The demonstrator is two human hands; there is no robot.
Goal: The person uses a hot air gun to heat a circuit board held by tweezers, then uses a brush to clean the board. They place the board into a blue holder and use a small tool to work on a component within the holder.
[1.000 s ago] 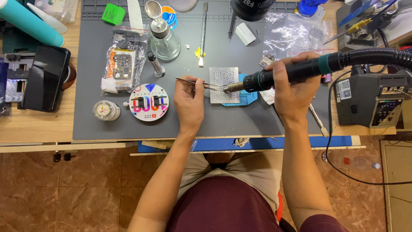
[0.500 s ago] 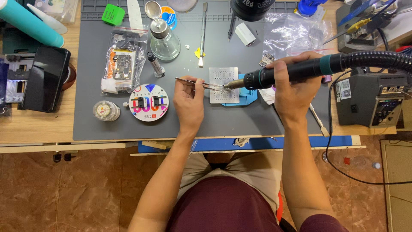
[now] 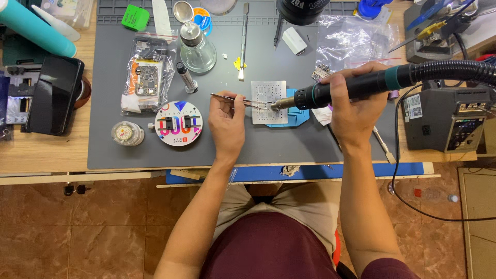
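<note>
1. Far left edge of the worktop [image 3: 51,155]: one dark phone [image 3: 54,95] lies flat and face-up, parked well apart from the work, with one teal tube [image 3: 31,28] angled across the back-left corner.
2. On the grey mat [image 3: 289,150], left part: one clear bag holding a circuit board [image 3: 146,77], one small round tin [image 3: 127,133] near the mat's front edge, and one round white jig [image 3: 179,123] with two dark clamps on it, all near the left hand (likely kept close for easy reach).
3. Toward the back edge: one green block [image 3: 135,17], one glass dispenser bottle [image 3: 197,49] standing upright, one small dark vial [image 3: 186,77] beside it, and one slim metal spudger [image 3: 243,41] lying straight.
4. The left hand [image 3: 227,124] rests its heel on the mat and pinches one pair of tweezers [image 3: 235,99], tips touching the square metal stencil [image 3: 268,95]; this seems meant to press it still.
5. That one stencil sits near the mat's centre on one blue holder [image 3: 297,111].
6. The right hand [image 3: 356,106] is closed around one hot-air handle [image 3: 356,88], held nearly level so the nozzle points at the stencil right by the tweezer tips.
7. Right edge: one grey station [image 3: 444,119] (its corrugated hose feeds the handle) and one crumpled clear bag [image 3: 351,41].
</note>
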